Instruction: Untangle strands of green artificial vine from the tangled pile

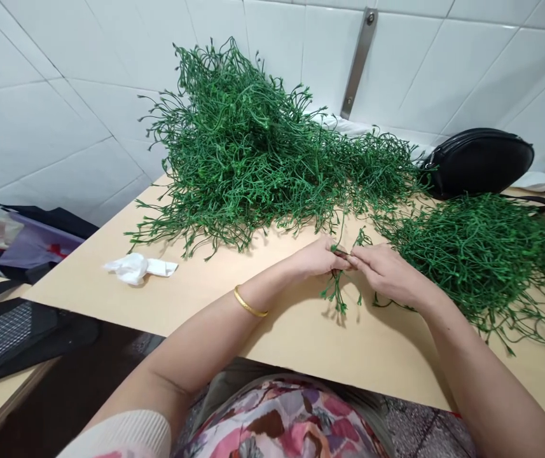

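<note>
A small green sprig is pinched between the fingertips of the left hand and the right hand, just above the table. From the hands, a large pile of green stems is seen at 12 o'clock, a smaller pile at 3 o'clock, and a crumpled tissue at 9 o'clock.
</note>
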A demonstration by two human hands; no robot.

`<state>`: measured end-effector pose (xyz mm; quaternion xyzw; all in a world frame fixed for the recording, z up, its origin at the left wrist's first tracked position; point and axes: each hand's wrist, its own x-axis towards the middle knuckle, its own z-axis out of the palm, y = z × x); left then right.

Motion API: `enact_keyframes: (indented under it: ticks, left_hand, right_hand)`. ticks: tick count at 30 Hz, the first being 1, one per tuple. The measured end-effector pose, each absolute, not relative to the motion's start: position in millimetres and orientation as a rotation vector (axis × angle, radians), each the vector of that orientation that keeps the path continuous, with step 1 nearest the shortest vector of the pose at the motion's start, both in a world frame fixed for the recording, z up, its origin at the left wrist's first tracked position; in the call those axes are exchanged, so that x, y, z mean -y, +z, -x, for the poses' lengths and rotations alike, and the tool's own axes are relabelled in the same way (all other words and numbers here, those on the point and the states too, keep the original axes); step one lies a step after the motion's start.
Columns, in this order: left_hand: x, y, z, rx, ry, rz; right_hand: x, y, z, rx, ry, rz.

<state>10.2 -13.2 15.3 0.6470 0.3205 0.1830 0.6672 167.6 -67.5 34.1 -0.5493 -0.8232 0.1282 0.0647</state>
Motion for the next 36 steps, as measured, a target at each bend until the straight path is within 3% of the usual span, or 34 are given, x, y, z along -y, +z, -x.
enact_keyframes:
  ticks: [10, 24, 27, 36]
  left_hand:
    - [19.9, 27.5, -0.6, -0.401, 0.310, -1.136]
    - [31.7, 21.6, -9.6, -0.252, 0.273, -0.964]
    - [24.3, 19.3, -13.2, -0.314, 0.368, -0.903]
    - [8.8, 1.6, -17.7, -0.711, 0.660, -1.327]
  right_hand:
    - [74.3, 33.2, -181.6, 1.897, 1.265, 0.951]
    - [79.4, 28.4, -180.8, 1.643, 1.493, 0.792]
    - [73.7, 28.3, -183.4, 1.666, 1.298, 0.908]
    - [53.9, 18.9, -182.1, 2.254, -0.054, 1.378]
